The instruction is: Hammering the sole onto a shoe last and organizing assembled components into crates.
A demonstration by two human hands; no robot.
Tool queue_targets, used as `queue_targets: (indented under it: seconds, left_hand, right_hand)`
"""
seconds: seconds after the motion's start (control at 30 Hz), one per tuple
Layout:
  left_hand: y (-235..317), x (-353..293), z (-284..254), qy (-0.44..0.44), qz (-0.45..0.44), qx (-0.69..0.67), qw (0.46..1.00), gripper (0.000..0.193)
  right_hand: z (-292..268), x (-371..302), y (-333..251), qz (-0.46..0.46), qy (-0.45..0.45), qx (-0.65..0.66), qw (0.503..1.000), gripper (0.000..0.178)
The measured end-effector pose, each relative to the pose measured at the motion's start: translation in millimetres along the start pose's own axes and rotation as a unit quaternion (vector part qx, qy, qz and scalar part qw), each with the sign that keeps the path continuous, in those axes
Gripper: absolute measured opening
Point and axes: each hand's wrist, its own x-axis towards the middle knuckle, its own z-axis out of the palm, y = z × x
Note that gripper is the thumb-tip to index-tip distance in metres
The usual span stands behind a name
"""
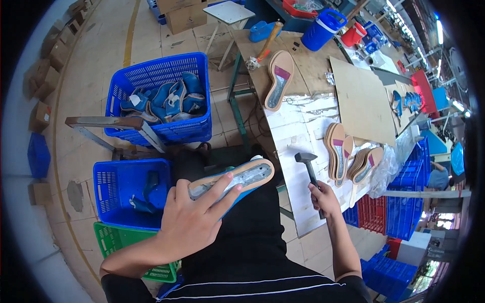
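My left hand (194,214) lies flat over a blue shoe held sole-up on my lap, fingers spread along its tan insole (247,174) with a grey centre. My right hand (323,198) grips the handle of a black hammer (307,160), whose head rests on the white-covered workbench (293,131). A stack of tan insoles (348,154) lies on the bench just right of the hammer. A single insole (279,81) lies further back on the bench.
Two blue crates stand to my left: the far one (159,98) holds several blue shoe uppers, the near one (126,194) a few. A green crate (121,242) sits below. A second hammer (262,50), blue jug (323,29) and cardboard sheet (361,98) lie on the bench.
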Motion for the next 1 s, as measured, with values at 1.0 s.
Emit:
queue_targets:
  seconds: [1.0]
  left_hand:
    - [-16.9,-11.8,23.3,0.148,0.014,-0.020,0.989,0.040]
  right_hand:
    - [60.0,-132.7,-129.5,-0.248,0.037,-0.347,0.904,0.044]
